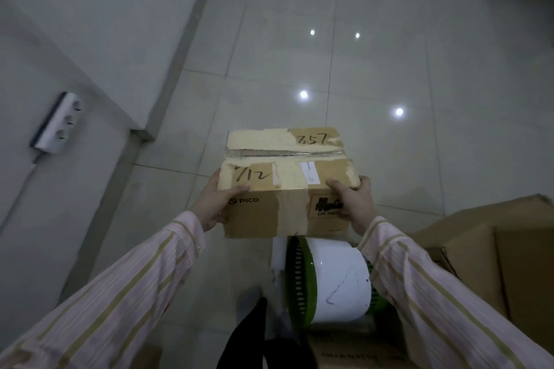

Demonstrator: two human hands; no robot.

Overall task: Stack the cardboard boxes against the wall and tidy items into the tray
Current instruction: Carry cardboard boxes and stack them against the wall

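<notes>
Your left hand (209,207): curled round the left edge, thumb on top. Cardboard box (284,186): brown, "PICO" printed on the near side, "9/12" and "357" handwritten on top, tape torn at the seam, held up just beyond the white-and-green cylinder (335,281). Your right hand (356,207): grips the right edge.

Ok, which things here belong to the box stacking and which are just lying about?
Part of the job: PICO cardboard box, held by left hand and right hand; large cardboard box at right; wall.
Lying about: power strip on the wall; green-and-white drum under the held box.
</notes>
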